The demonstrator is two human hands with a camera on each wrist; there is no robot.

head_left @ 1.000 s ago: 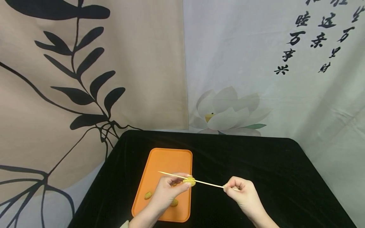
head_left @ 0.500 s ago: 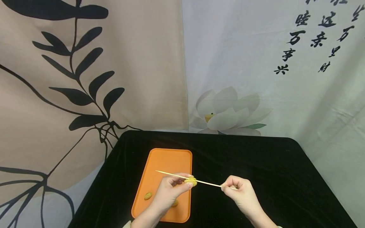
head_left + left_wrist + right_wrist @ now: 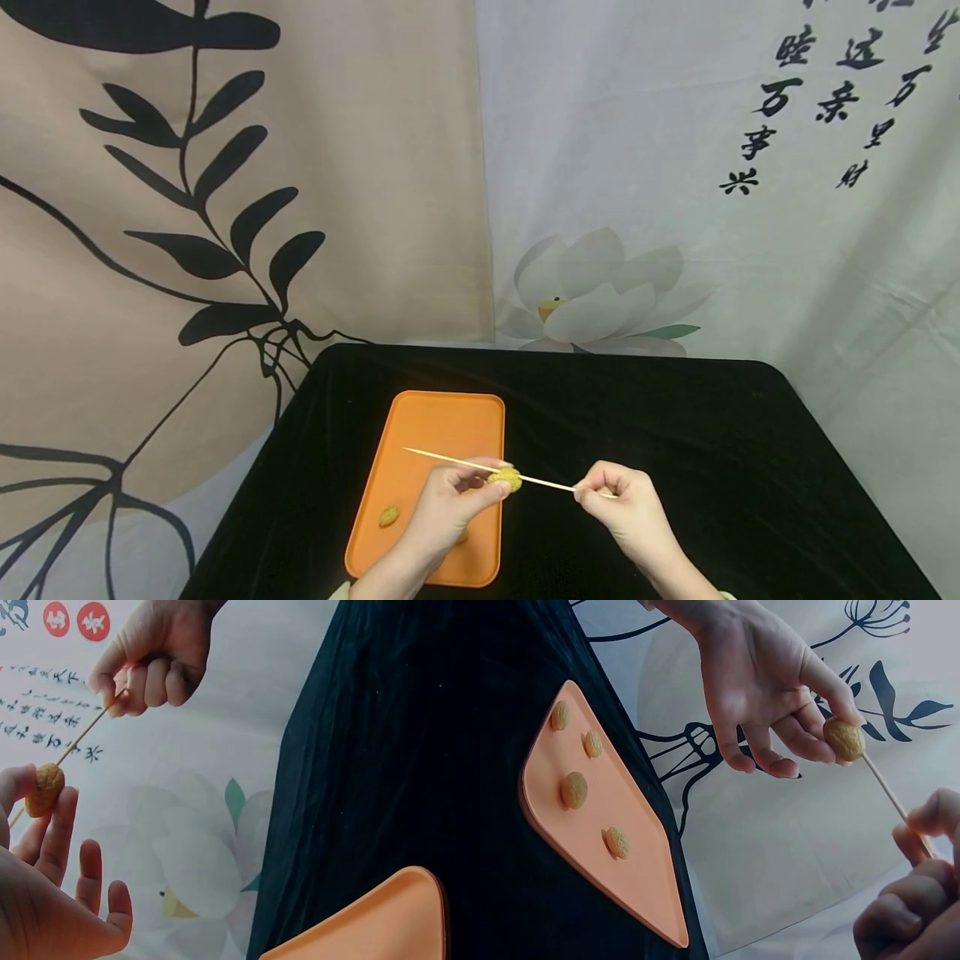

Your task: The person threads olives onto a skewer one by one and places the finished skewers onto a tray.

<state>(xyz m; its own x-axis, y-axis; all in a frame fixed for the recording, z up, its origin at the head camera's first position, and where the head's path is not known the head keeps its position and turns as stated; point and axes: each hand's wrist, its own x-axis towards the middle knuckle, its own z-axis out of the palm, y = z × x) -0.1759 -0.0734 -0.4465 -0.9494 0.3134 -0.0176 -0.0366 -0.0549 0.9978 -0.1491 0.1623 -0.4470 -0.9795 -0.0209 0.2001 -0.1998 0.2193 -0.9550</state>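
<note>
Above the orange tray (image 3: 447, 417), my left hand (image 3: 444, 504) pinches a yellow, wrinkled, oval dried fruit (image 3: 506, 478) between thumb and fingers. A thin wooden skewer (image 3: 550, 483) runs through the fruit, its pointed end (image 3: 420, 452) sticking out on the left. In the left wrist view, the skewer shows on both sides of the fruit (image 3: 45, 790). My right hand (image 3: 628, 510) grips the skewer near its other end, fingers curled around it. The right wrist view shows the left hand's lower fingers (image 3: 759, 750) loosely spread, not touching the fruit.
Several similar fruits lie apart on the tray, such as one fruit (image 3: 574, 790) seen in the right wrist view. The tray rests on a table with a black cloth (image 3: 675, 417). Behind it hangs a printed curtain (image 3: 405, 167) with leaves, a lotus and writing.
My right hand has moved left, and the skewer's pointed end sticks out farther left past the fruit. The left hand and fruit have shifted slightly right.
</note>
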